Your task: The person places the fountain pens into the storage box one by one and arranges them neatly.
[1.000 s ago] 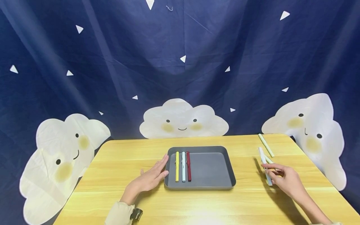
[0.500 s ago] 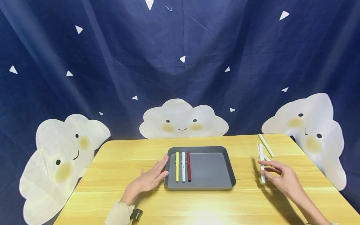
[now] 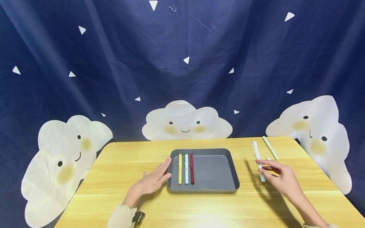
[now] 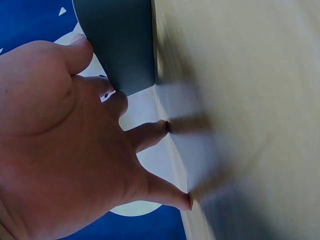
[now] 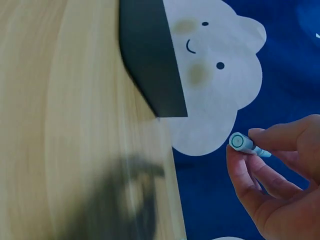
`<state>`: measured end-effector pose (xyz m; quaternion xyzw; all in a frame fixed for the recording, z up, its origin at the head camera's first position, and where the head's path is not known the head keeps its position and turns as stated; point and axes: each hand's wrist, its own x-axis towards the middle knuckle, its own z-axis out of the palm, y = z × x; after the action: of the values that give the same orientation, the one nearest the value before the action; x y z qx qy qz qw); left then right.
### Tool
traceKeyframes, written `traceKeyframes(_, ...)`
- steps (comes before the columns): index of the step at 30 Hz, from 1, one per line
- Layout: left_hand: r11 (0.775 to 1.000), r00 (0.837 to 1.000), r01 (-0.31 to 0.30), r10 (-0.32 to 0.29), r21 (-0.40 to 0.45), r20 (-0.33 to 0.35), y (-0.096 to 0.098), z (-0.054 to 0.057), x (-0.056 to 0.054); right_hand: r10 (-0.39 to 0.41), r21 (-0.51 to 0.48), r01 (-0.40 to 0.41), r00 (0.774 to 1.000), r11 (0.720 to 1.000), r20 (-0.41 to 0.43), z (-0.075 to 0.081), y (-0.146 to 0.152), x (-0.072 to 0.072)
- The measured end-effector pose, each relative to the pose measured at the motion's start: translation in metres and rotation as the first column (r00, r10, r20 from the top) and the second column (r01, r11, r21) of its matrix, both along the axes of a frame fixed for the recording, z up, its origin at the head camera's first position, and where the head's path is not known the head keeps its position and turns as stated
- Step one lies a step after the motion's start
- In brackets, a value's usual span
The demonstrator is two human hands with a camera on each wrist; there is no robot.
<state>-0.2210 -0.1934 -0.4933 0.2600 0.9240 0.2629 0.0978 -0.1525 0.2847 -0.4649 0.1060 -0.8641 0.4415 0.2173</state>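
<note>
My right hand (image 3: 280,177) pinches a whitish pen (image 3: 255,150) between thumb and fingers, held above the table to the right of the dark grey tray (image 3: 214,172). In the right wrist view the pen's round end (image 5: 238,141) points at the camera. At the tray's left side rests my left hand (image 3: 151,182), its fingers extended and touching the rim. The left wrist view has that hand (image 4: 70,145) spread, with some fingertips on the table. Inside the tray a yellow pen (image 3: 180,169), a pale blue pen (image 3: 186,169) and a dark red pen (image 3: 192,169) lie side by side.
A pale green pen (image 3: 270,148) lies on the wooden table (image 3: 128,158) at the back right. Another light pen (image 3: 268,158) is mostly hidden behind my right hand. A navy curtain (image 3: 182,79) with cloud prints hangs behind the table.
My right hand has moved left with the whitish pen, nearer the tray, and the pen's angle has shifted. The left hand and the pens in the tray stay put.
</note>
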Motion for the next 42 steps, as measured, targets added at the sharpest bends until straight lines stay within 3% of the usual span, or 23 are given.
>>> traceKeyframes(9,0.999,0.999,-0.014,0.016,-0.036,0.037,0.002,0.005,0.001,0.079,-0.067,-0.078,0.997,0.995,0.004,0.004,-0.009,-0.005)
traceKeyframes(21,0.999,0.999,-0.018,0.019,-0.041,0.028,0.001,0.000,-0.002,0.151,-0.121,-0.152,0.988,0.981,-0.021,0.004,-0.025,-0.019)
traceKeyframes(42,0.998,0.999,-0.029,0.031,-0.048,0.037,0.003,0.004,0.001,0.220,-0.209,-0.217,0.975,0.954,-0.005,0.009,-0.057,-0.030)
